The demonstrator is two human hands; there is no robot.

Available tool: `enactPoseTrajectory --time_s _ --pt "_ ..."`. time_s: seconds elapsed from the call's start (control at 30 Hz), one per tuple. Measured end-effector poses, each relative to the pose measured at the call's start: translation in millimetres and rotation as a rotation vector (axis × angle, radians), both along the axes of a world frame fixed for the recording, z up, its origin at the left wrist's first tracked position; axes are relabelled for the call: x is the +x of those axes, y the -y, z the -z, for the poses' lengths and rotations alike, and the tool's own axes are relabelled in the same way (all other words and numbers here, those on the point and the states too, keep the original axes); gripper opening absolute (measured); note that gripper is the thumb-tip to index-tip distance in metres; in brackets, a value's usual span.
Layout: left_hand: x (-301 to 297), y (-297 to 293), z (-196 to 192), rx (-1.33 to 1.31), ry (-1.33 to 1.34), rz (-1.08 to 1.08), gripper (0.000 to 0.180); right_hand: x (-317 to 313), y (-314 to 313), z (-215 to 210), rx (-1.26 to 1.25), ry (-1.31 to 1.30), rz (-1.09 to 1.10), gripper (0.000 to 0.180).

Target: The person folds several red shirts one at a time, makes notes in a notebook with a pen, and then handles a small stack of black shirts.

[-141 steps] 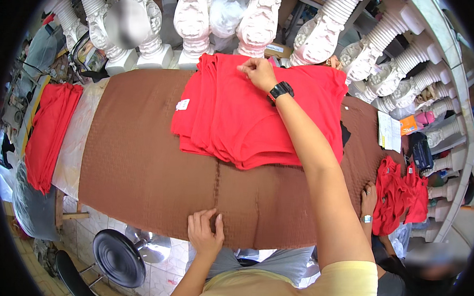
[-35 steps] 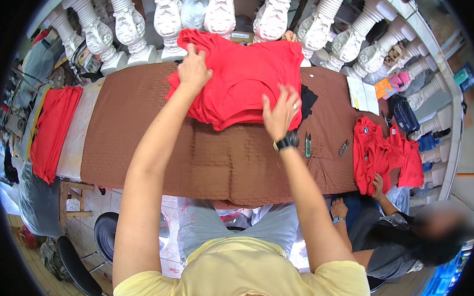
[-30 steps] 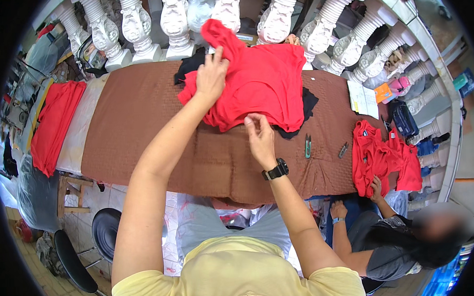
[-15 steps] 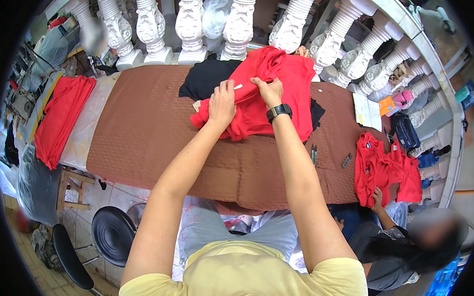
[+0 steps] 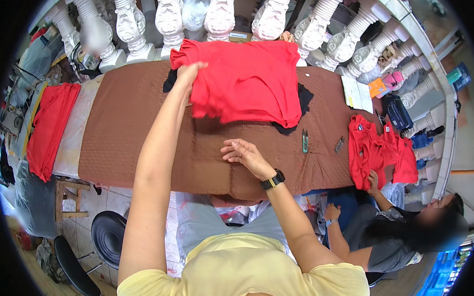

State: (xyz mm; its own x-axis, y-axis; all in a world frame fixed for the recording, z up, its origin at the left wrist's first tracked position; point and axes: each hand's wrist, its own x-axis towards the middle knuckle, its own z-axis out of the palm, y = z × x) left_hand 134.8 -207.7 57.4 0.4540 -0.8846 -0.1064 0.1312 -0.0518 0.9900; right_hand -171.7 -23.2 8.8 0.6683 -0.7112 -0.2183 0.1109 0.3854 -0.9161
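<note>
A red garment lies spread over a dark piece of cloth on the brown-covered table. Its lower left part is smeared by motion. At its left edge, my left hand holds the fabric, with some fingers hidden by the cloth. My right hand, with a dark watch at the wrist, hovers nearer to me below the garment. Its fingers are apart and nothing is in them.
Green-handled thread snips and a small metal tool lie to the right. Red garments lie by a seated co-worker; another red cloth is far left. White balusters line the back. A black stool stands lower left.
The red garment has gone from bunched to spread flat, covering more of the dark cloth. My right hand has let go and drawn back toward me; my left has moved left and up.
</note>
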Motion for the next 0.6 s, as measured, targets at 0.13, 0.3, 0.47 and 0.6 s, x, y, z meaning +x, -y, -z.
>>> enactPoseTrajectory --time_s 0.13,0.3,0.47,0.6 --pt "-107 -29 -95 -0.28 -0.534 0.239 0.032 -18 9 26 0.015 0.162 0.127 0.043" --pt "-182 -98 -182 -0.709 -0.375 0.288 0.022 5 85 11 0.074 0.448 0.208 0.057" --pt "-137 -199 -223 -0.766 0.134 0.174 0.037 6 91 -6 0.29 0.935 0.25 0.058" --pt "-54 -296 -207 -0.584 0.53 -0.046 0.037 37 -6 -46 0.017 0.46 -0.015 0.059"
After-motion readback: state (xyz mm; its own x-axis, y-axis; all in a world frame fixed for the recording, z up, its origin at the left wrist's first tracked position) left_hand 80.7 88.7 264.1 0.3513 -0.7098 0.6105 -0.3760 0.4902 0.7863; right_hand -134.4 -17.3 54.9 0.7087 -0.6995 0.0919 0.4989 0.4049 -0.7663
